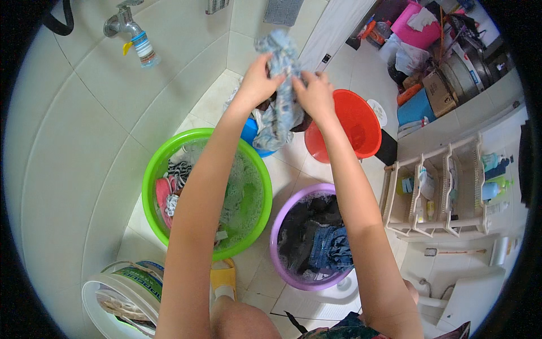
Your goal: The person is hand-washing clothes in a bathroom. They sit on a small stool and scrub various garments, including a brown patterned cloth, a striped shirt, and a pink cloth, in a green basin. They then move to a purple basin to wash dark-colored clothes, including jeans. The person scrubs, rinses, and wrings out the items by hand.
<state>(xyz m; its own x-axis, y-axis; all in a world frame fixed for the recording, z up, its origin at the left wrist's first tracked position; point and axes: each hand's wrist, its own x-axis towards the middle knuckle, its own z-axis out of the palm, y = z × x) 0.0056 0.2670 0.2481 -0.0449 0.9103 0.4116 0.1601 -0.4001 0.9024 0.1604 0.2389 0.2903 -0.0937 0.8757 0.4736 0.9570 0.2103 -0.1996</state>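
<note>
A patterned light-blue cloth garment [281, 91] hangs, slightly blurred, between my hands. My left hand [260, 80] grips its left side, and my right hand [313, 91] grips the other side. Beneath it, a blue basin [250, 132] holds more clothes and is mostly hidden. A green basin [263, 207] with sudsy water and clothes, some pink and some black-and-white, stands under my left forearm. Partly behind my right forearm is a purple basin [275, 241] with dark clothes and blue denim in water. A red bucket [372, 123] stands just right of my right hand.
On the left wall is a metal faucet [127, 25]. A white bucket [91, 292] with things in it stands lower left. To the right are a plastic shelf rack [446, 186] with bottles, a doorway with piled goods, and a squat toilet [338, 292] beneath the purple basin.
</note>
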